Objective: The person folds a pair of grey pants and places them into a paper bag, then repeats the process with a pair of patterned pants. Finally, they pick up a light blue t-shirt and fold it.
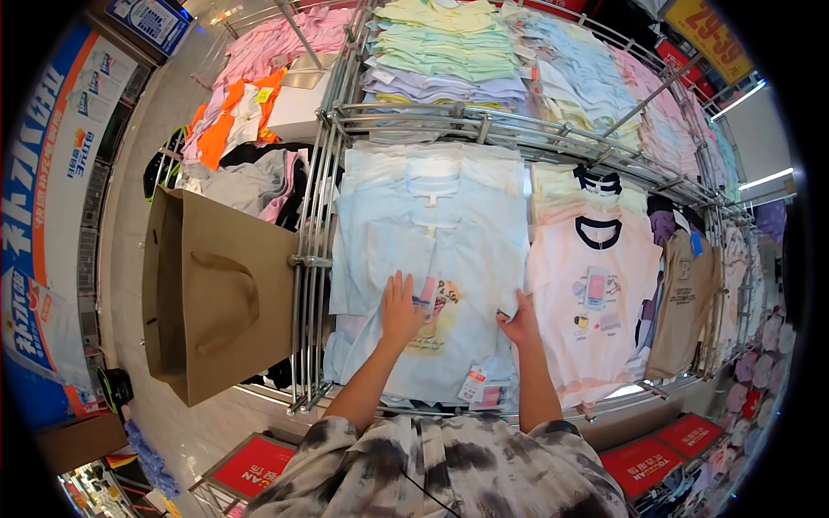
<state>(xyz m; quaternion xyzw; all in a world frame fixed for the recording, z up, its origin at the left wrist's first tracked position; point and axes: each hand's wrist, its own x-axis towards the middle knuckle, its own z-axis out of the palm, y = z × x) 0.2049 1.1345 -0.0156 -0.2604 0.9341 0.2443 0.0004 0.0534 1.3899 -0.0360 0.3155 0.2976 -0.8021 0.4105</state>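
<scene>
A light blue shirt [449, 345] with a printed picture on its chest lies on top of a stack of similar shirts in front of me. My left hand [401, 312] rests on its left part, fingers stretched out flat beside the print. At the shirt's right edge my right hand [520, 323] is closed, thumb and fingers pinching the cloth. A small dark spot shows at those fingertips; I cannot make out what it is. Near the hem lies a white and orange price tag [473, 383].
Left of the metal rack [311, 259] hangs a brown paper bag [220, 293] with a handle. To the right lie a pale pink top [596, 328] with dark neckline and a brown garment [682, 306]. Folded shirts [445, 52] are piled beyond the rail. Red signs [643, 466] stand below.
</scene>
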